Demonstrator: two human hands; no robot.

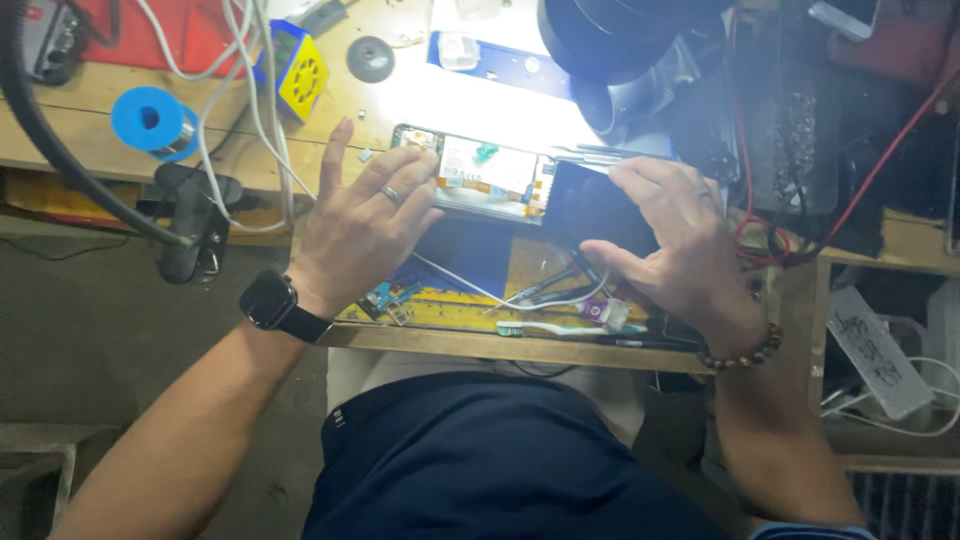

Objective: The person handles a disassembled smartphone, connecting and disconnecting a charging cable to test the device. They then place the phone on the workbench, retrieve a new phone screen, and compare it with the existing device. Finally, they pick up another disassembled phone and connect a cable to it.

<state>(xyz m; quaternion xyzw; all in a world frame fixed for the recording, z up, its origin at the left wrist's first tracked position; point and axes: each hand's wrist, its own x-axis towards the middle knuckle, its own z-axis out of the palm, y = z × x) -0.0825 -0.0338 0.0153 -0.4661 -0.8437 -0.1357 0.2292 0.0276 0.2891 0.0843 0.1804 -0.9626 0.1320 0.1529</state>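
An opened phone body [490, 178] lies on the wooden bench, its white battery and circuit parts lit by a lamp. My left hand [362, 222], with a ring and a black wristwatch, rests flat on the phone's left end and presses it down. My right hand [672, 240], with a bead bracelet, grips a black screen panel [590, 205] that is lifted and tilted at the phone's right end. The thumb holds the panel's lower edge and the fingers its upper edge.
Tweezers and thin tools [545, 288] and a toothbrush [545, 328] lie at the bench's front edge. A blue solder spool [150, 120], a yellow device [300, 70], white cables [235, 95] and a dark lamp head [610, 35] crowd the back. Red wires [880, 150] hang at right.
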